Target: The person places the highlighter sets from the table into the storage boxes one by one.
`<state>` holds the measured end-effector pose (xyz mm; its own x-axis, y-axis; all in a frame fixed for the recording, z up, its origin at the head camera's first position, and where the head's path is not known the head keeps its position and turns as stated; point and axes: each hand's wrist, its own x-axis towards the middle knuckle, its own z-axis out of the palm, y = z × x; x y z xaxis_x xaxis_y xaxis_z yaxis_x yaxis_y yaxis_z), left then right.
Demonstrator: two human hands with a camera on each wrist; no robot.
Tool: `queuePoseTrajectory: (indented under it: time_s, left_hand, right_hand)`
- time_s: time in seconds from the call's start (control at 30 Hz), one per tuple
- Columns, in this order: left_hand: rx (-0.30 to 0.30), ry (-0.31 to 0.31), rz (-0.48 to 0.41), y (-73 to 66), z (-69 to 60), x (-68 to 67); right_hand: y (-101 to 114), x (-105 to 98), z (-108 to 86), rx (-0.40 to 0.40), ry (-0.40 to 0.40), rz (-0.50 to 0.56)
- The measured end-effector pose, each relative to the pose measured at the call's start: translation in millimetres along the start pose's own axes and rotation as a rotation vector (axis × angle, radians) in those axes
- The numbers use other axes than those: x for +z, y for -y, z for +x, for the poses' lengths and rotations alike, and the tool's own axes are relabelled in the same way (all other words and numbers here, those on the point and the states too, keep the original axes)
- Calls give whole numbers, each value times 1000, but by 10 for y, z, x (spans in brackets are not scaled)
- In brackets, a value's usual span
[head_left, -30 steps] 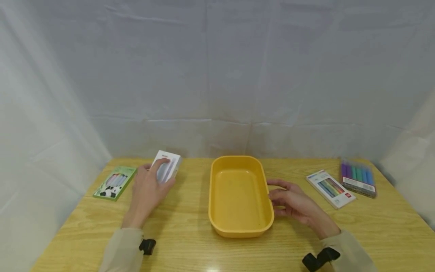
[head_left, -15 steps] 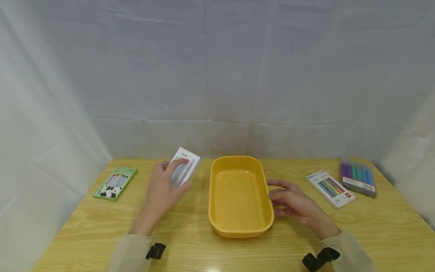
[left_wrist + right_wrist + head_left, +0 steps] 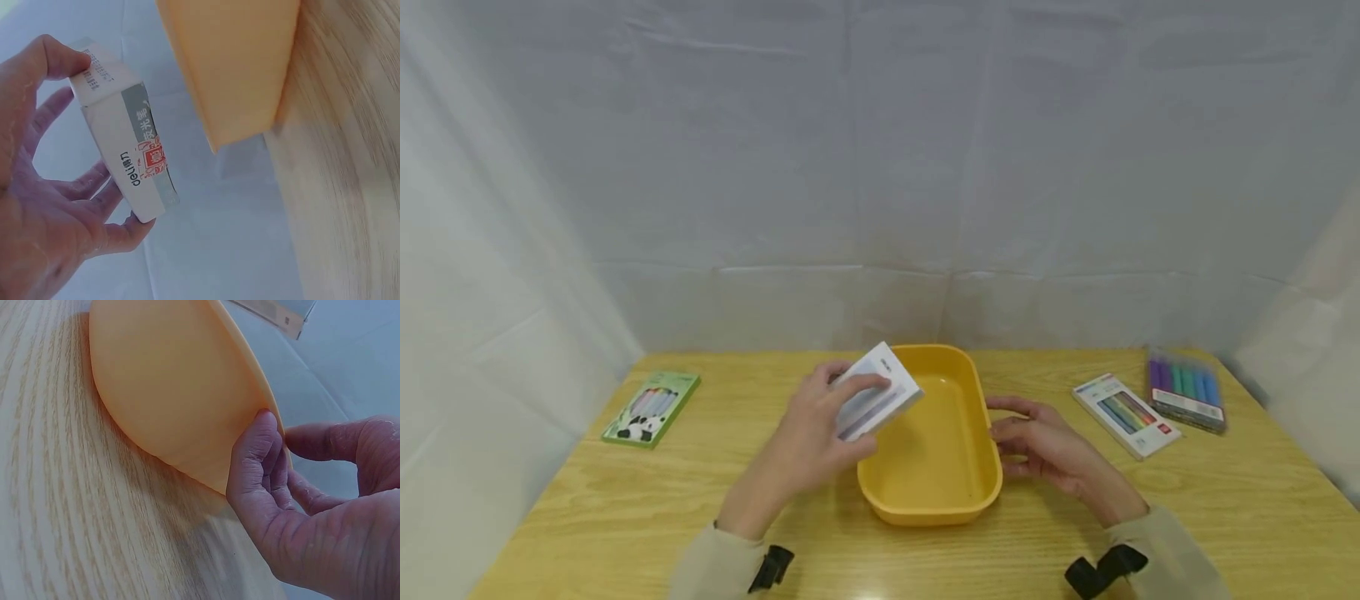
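Note:
In the head view my left hand (image 3: 820, 425) holds a white highlighter box (image 3: 880, 392) tilted over the left side of a yellow plastic basin (image 3: 928, 510). The left wrist view shows the fingers and thumb spread around the white highlighter box (image 3: 128, 137), gripping it by its ends, with red and grey print facing the camera. At the basin's right side, my right hand (image 3: 1048, 446) has its fingertips on the rim. Seen from the right wrist, that hand (image 3: 294, 494) pinches the edge of the basin (image 3: 169, 375), one bent finger against the outer wall.
A green pen box with a panda picture (image 3: 651, 408) lies at the left of the wooden table (image 3: 625, 517). Right of the basin lie a white box of coloured pens (image 3: 1127, 415) and a clear pack of purple, green and blue markers (image 3: 1186, 390). A pale curtain (image 3: 895, 167) hangs behind.
My left hand has carried the white highlighter box rightward from beside the green box to over the basin's left side, turning it clockwise. The right hand has stayed at the basin's rim.

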<state>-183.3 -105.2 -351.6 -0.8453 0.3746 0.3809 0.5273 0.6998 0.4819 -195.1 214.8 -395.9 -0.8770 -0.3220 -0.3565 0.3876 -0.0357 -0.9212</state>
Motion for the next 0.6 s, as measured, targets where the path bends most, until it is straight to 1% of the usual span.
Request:
queuePoseTrajectory:
  time_s: [0.13, 0.37, 0.5, 0.6]
  left_hand:
    - [45, 28, -12, -86, 3, 41]
    - [104, 131, -31, -191, 21, 134]
    - [122, 165, -19, -235, 24, 193]
    - [120, 179, -15, -254, 12, 230]
  right_hand:
    - [15, 0, 1, 10, 1, -6]
    - [25, -10, -3, 27, -8, -1]
    - [14, -19, -10, 28, -3, -8]
    - [6, -24, -12, 31, 2, -15]
